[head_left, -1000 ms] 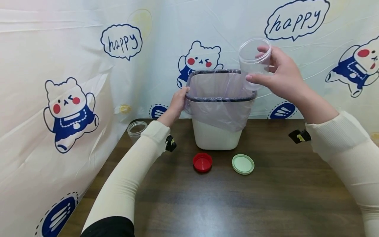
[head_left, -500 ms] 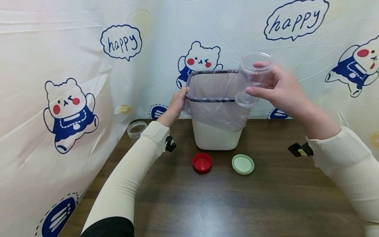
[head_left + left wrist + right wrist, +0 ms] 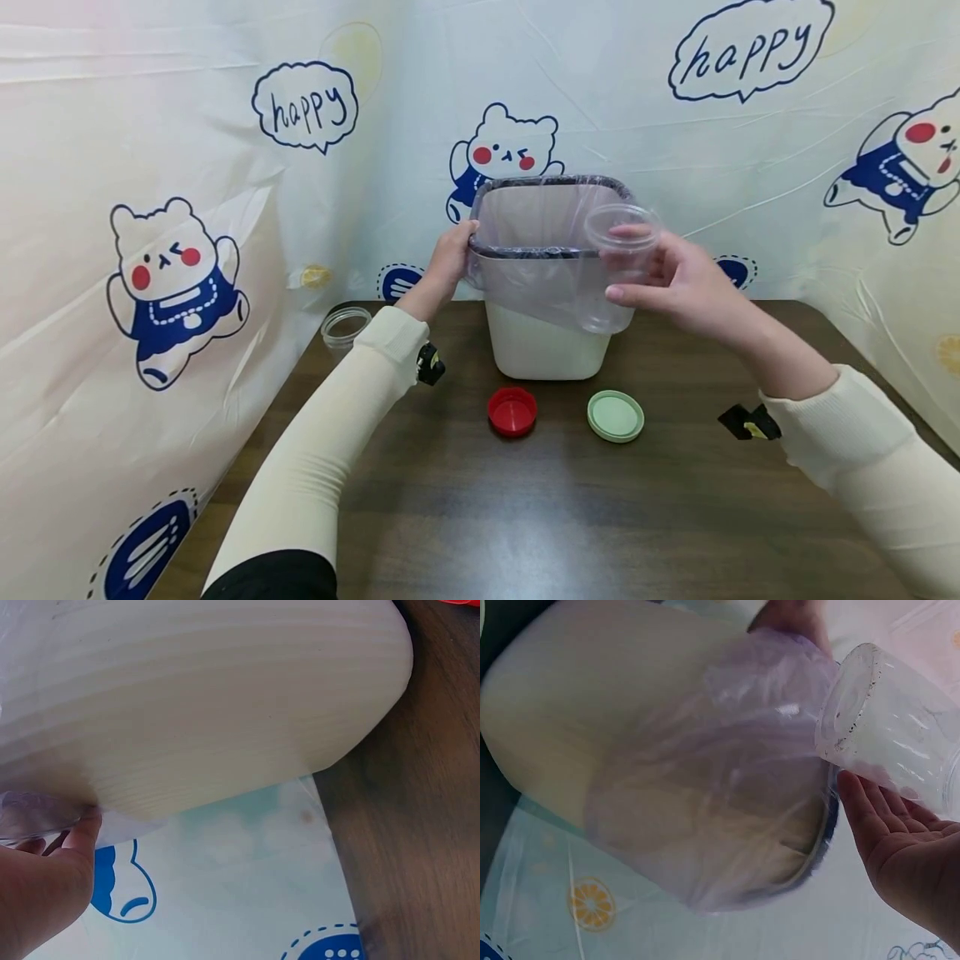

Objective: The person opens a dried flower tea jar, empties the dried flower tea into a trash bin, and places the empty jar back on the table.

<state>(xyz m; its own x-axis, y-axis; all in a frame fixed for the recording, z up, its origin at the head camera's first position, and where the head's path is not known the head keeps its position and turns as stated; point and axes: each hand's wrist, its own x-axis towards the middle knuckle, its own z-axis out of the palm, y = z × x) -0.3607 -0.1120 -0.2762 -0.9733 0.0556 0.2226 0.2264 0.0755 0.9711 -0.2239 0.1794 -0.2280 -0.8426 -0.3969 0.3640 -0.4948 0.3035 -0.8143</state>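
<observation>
My left hand [image 3: 447, 260] grips the left rim of a white trash bin [image 3: 547, 350] lined with a translucent plastic bag [image 3: 547, 287]. The left wrist view shows its fingers [image 3: 84, 831] at the bag's edge. A clear plastic jar [image 3: 600, 287], lidless and upright, is in my right hand [image 3: 693, 287], thumb on the near side and fingers behind. It hangs in the air by the bin's front right corner. In the right wrist view, small dark specks cling near the bottom of the jar [image 3: 877, 727].
In front of the bin lie a red lid [image 3: 513, 412] and a pale green lid [image 3: 616, 417] on the dark wooden table [image 3: 480, 500]. A second clear jar [image 3: 345, 325] stands left, partly behind my left sleeve. A printed curtain [image 3: 405, 100] hangs behind and at the sides.
My right hand has lowered the jar from above the bin's right rim to in front of its right corner, drifting slightly left. The left hand stays on the rim.
</observation>
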